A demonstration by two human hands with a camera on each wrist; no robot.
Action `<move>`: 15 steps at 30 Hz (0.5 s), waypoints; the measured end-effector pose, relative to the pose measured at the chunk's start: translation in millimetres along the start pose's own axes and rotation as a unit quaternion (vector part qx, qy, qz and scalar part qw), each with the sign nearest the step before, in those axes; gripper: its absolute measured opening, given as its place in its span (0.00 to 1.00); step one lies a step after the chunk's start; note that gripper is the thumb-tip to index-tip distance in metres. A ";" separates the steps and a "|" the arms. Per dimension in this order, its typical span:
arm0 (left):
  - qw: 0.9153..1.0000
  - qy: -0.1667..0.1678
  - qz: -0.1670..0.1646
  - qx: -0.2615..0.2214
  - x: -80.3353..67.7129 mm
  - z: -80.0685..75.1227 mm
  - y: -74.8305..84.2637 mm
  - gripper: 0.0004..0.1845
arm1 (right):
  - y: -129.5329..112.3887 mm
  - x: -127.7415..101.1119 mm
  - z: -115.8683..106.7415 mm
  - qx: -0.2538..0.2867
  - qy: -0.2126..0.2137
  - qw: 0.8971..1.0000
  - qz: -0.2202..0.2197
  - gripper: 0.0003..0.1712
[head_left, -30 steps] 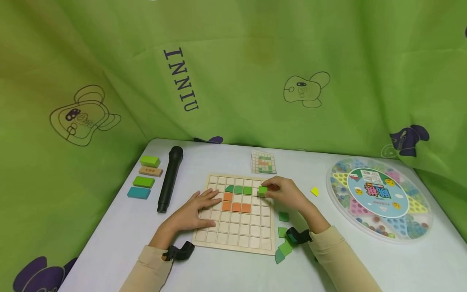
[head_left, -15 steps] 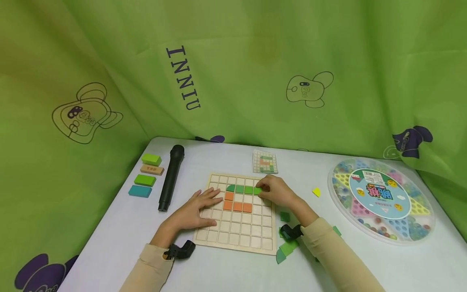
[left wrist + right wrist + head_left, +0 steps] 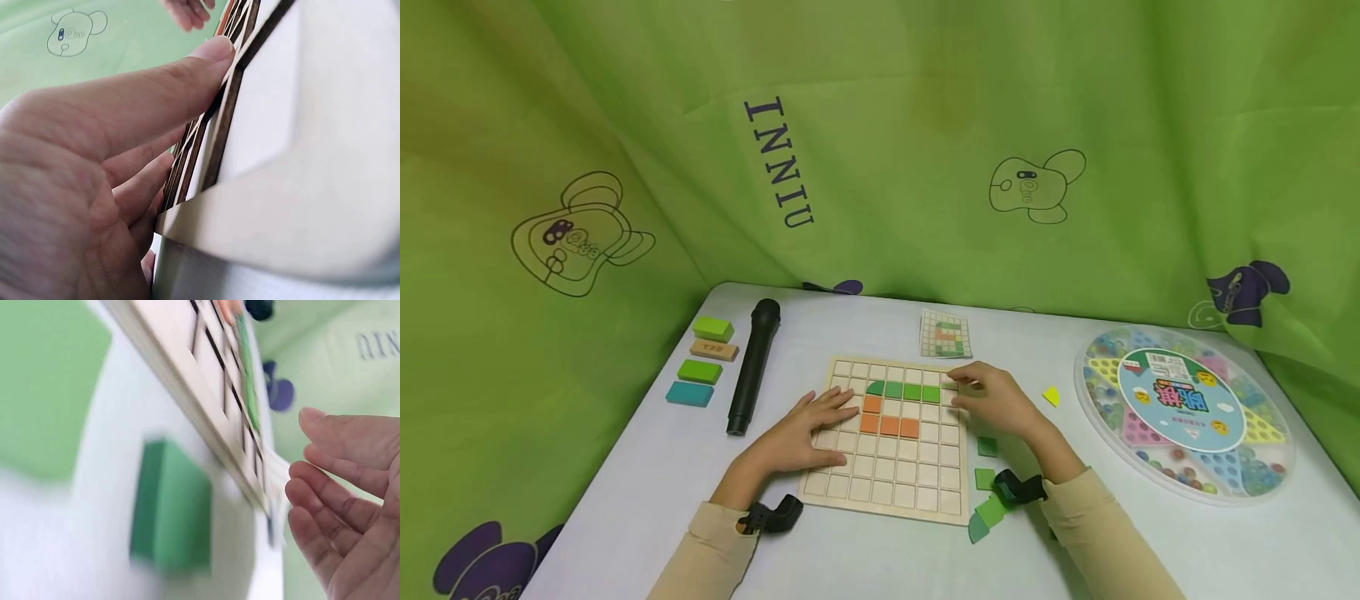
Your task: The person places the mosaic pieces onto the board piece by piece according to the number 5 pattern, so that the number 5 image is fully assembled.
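A wooden grid board [image 3: 887, 483] lies on the white table, with a row of green tiles [image 3: 912, 392] in its upper part; a rounded green tile [image 3: 875, 387] begins the row at the left. Below are several orange square tiles [image 3: 889, 426]. My left hand [image 3: 793, 433] rests with spread fingers on the board's left side; its thumb [image 3: 212, 53] lies on the grid in the left wrist view. Over the upper right corner hovers my right hand [image 3: 996, 402], fingers loosely bent and holding nothing, as the right wrist view also shows.
Loose green tiles [image 3: 991, 510] lie right of the board, and a yellow quarter-round tile [image 3: 1052, 396] farther right. A pattern card [image 3: 945, 334] is behind the board. Left stand a black microphone [image 3: 754, 367] and coloured blocks [image 3: 700, 371]; right, a round marble game box [image 3: 1183, 412].
My right hand set a light green square tile at the right end of the green row, let go, and drew back to the right. My left hand stayed on the board.
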State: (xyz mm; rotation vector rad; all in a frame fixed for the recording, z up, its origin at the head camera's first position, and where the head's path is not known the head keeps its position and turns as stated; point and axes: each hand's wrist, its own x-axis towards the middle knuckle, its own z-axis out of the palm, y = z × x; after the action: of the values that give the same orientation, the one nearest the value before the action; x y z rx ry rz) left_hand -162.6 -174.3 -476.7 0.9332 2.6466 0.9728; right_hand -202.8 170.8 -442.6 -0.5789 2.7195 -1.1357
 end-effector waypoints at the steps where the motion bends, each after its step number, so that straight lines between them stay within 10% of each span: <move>1: 1.000 0.000 -0.001 0.001 -0.1 0.0 0.0 0.41 | 3.4 -4.3 -4.3 0.004 0.010 1.000 0.002 0.23; 15: 1.000 -0.003 -0.007 0.001 0.8 0.7 1.0 0.41 | 61.1 -66.5 -56.5 -0.008 0.112 0.991 0.077 0.26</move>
State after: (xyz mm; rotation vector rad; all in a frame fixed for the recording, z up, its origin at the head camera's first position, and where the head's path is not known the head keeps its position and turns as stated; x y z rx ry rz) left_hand -162.5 -172.8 -476.6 0.9170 2.6461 0.9619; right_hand -175.1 273.6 -447.3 -0.2516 2.9006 -1.2066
